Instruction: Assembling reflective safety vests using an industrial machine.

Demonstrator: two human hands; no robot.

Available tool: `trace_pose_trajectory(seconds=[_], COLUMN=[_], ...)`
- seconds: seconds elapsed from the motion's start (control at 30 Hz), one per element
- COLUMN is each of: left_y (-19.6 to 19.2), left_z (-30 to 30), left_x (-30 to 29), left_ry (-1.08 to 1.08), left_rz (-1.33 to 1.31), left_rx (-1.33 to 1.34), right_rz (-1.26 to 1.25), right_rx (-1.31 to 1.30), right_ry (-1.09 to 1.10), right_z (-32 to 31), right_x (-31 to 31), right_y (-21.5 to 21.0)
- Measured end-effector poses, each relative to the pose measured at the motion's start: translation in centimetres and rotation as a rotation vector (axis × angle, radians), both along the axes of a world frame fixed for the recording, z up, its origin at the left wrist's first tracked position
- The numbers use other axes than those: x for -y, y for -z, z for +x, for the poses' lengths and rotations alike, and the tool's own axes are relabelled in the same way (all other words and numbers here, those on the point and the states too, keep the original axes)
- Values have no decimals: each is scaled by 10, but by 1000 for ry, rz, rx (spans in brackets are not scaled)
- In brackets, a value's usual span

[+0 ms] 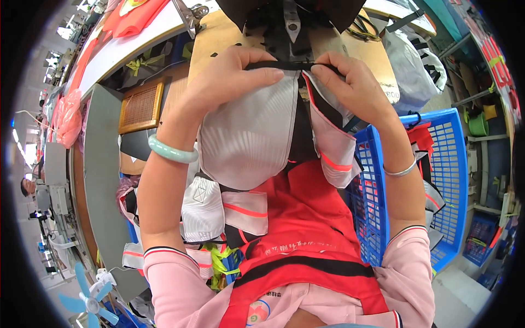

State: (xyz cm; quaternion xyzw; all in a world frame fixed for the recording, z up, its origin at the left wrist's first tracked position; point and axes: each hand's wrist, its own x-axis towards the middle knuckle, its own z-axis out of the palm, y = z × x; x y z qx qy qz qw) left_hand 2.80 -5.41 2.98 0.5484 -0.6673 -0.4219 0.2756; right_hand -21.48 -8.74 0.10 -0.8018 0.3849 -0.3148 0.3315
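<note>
Red apron (306,218), held fabric (246,131), wooden tabletop (216,35) (fan (91,304) leftward).

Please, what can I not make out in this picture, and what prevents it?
In the head view:
Left fingers: partly hidden behind the grey cloth and black strip.
Black machine: top cut off by the upper edge.
Blue basket: inside partly hidden by right forearm and cloth pieces.
Distant person: too small for detail.

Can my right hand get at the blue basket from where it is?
Likely yes: the blue basket sits open beside your right forearm, and nothing visible blocks the way, though your right hand would first have to release the black strip.
</note>
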Motion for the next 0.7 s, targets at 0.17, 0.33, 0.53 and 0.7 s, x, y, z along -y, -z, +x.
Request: trace_pose_trajectory(seconds=[0.17, 0.33, 0.53, 0.7], left_y=[6, 12, 17, 13], left_z=[8, 14, 16, 17], left_x=[24, 45, 54, 54], left_ry=[-40, -37, -60, -109], left_rz=[66, 128, 87, 121], left_rx=[-23, -62, -66, -100], right_rz=[19, 55, 40, 44], right_rx=[17, 86, 131, 98], right_ry=[5, -31, -35, 6], right_z=[6, 12, 15, 19], right_x=[23, 43, 52, 53], right_y=[12, 20, 22, 18])
